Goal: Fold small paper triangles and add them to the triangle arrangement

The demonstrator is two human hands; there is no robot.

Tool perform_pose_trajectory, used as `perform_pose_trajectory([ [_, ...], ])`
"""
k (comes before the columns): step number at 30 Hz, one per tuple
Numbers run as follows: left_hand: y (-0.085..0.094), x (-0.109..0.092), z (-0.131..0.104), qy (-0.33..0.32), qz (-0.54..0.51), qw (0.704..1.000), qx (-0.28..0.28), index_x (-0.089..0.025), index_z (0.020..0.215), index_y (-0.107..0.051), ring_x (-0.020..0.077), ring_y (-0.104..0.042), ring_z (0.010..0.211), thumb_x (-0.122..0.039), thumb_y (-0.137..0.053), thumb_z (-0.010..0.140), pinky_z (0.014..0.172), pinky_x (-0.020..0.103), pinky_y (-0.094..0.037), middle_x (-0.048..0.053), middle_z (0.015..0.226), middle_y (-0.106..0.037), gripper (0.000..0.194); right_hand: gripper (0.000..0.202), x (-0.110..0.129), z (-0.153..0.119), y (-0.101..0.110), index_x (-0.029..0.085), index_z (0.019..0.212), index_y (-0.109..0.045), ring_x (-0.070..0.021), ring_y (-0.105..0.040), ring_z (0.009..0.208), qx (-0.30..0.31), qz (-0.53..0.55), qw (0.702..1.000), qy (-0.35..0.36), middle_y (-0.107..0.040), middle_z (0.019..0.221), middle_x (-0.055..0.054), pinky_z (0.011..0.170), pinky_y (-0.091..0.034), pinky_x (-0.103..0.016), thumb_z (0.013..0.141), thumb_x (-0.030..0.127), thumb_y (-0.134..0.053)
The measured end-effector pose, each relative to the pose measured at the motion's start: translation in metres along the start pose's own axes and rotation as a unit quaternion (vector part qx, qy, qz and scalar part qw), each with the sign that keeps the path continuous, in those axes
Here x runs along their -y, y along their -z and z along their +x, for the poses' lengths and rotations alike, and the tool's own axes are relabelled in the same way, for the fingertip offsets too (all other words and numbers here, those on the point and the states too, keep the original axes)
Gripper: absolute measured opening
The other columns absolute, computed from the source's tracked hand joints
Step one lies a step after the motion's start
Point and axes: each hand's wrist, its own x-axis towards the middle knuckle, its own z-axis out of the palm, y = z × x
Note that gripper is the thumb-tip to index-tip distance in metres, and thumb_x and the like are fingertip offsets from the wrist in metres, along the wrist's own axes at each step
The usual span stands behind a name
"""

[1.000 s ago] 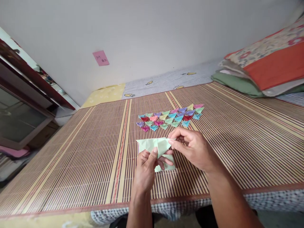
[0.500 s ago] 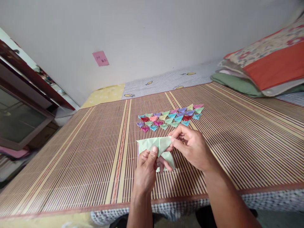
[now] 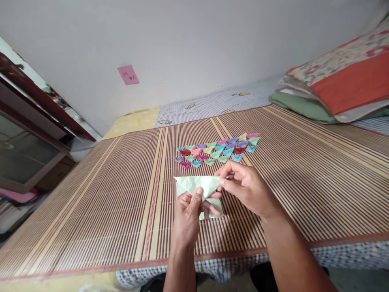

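The striped mat (image 3: 121, 219) forms the working surface; its flatness probably keeps light paper steady. The pillow (image 3: 349, 95) lies at the far right, well apart from the hands, leaving the arms room. The folded paper shapes (image 3: 216, 154) stand in close, slanting rows beyond the hands, an arrangement that likely eases counting and avoids disturbance. The left hand (image 3: 189, 209) clamps the green paper (image 3: 189, 184) beneath its thumb, apparently as an anchor. The right hand (image 3: 244, 186) pinches the same paper's right corner between thumb and fingers, seemingly to control the fold. The green paper is held above the mat, nearer than the rows.
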Motion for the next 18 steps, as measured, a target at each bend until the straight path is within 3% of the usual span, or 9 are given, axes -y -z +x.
perform_pose_trajectory([
  [5,-0.0046,0.0010,-0.0040,-0.021,0.031,0.999,-0.030,-0.010,0.088,-0.079,0.0142,-0.067,0.051,-0.049,-0.066,0.095,0.047,0.024,-0.038,0.016,0.085,-0.081,0.042,0.010,-0.0022,0.0009,0.0018,0.020,0.082,-0.060,-0.0161,-0.072,0.078,0.006,0.025,1.000,-0.001,-0.072,0.096,-0.003,0.068,-0.058,-0.026,0.090,0.017,-0.065],
  [9,-0.0071,0.0031,-0.0068,-0.045,0.113,0.990,-0.076,-0.011,0.088,-0.080,0.0126,-0.058,0.046,-0.050,-0.068,0.094,0.049,0.025,-0.039,0.012,0.069,-0.078,0.041,0.010,-0.0051,0.0008,0.0001,0.020,0.083,-0.059,-0.0170,-0.073,0.076,-0.004,0.016,1.000,-0.014,-0.072,0.098,-0.004,0.065,-0.059,-0.027,0.090,0.017,-0.065],
  [13,-0.0072,0.0015,-0.0071,-0.042,0.133,0.988,-0.072,-0.011,0.088,-0.081,0.0122,-0.054,0.045,-0.051,-0.066,0.094,0.050,0.025,-0.039,0.011,0.063,-0.077,0.043,0.010,-0.0062,0.0002,0.0002,0.020,0.083,-0.060,-0.0168,-0.073,0.074,0.000,0.014,1.000,-0.014,-0.072,0.099,-0.004,0.065,-0.059,-0.028,0.091,0.018,-0.065],
  [18,-0.0099,-0.0027,-0.0065,-0.043,0.105,0.991,-0.065,-0.011,0.082,-0.081,0.0118,-0.057,0.045,-0.050,-0.070,0.091,0.048,0.025,-0.040,0.013,0.075,-0.080,0.041,0.010,-0.0054,0.0015,-0.0001,0.020,0.082,-0.060,-0.0168,-0.072,0.077,-0.003,0.007,1.000,-0.011,-0.072,0.096,-0.004,0.067,-0.059,-0.027,0.090,0.019,-0.065],
])
